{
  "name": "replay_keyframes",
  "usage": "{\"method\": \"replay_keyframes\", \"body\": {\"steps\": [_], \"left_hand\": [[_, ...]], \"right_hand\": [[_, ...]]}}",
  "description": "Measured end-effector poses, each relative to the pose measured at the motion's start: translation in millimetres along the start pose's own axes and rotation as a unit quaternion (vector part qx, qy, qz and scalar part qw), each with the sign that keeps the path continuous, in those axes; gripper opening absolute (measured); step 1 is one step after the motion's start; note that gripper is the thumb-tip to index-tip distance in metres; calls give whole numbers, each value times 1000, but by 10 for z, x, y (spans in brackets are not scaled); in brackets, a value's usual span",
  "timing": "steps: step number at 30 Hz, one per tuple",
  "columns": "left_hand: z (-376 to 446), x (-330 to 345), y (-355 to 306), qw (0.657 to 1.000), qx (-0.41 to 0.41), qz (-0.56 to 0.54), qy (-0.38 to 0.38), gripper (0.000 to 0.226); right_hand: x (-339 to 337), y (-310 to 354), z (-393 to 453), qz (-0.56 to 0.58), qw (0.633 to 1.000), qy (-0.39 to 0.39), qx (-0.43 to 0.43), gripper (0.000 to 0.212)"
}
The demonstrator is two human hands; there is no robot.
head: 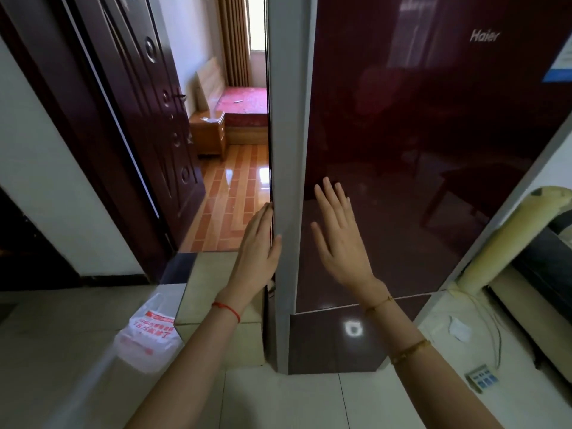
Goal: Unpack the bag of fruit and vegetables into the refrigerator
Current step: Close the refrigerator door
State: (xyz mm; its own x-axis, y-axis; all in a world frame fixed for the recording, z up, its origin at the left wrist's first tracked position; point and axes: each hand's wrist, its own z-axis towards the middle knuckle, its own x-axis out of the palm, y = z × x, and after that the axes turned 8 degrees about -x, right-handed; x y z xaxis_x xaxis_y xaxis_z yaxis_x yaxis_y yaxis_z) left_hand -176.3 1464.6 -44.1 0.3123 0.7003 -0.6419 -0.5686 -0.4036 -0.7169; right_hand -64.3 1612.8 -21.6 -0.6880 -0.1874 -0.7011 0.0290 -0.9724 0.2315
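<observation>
A tall dark-red refrigerator (418,125) with a grey side stands right in front of me, its doors closed. My left hand (258,243) lies flat along the grey left edge of the upper door, fingers straight, thumb on the front of the edge. My right hand (337,233) is spread open against the glossy door front, holding nothing. A white plastic bag (148,332) with red print lies on the floor at the lower left, beside a low mirrored ledge; what is inside it cannot be seen.
A dark open room door (154,119) stands to the left, with a bedroom and wooden floor beyond. A pale rolled mat (507,239) leans at the right over a dark appliance. A small remote-like device (483,379) and cables lie on the floor at the lower right.
</observation>
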Motion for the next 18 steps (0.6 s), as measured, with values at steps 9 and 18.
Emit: {"method": "replay_keyframes", "body": {"steps": [9,18], "left_hand": [[618,34,192,999,22,14,20,69],[869,-69,469,994,81,35,69,69]], "right_hand": [[290,-232,373,-64,998,5,21,62],[442,-184,455,-81,994,-24,66,65]]}}
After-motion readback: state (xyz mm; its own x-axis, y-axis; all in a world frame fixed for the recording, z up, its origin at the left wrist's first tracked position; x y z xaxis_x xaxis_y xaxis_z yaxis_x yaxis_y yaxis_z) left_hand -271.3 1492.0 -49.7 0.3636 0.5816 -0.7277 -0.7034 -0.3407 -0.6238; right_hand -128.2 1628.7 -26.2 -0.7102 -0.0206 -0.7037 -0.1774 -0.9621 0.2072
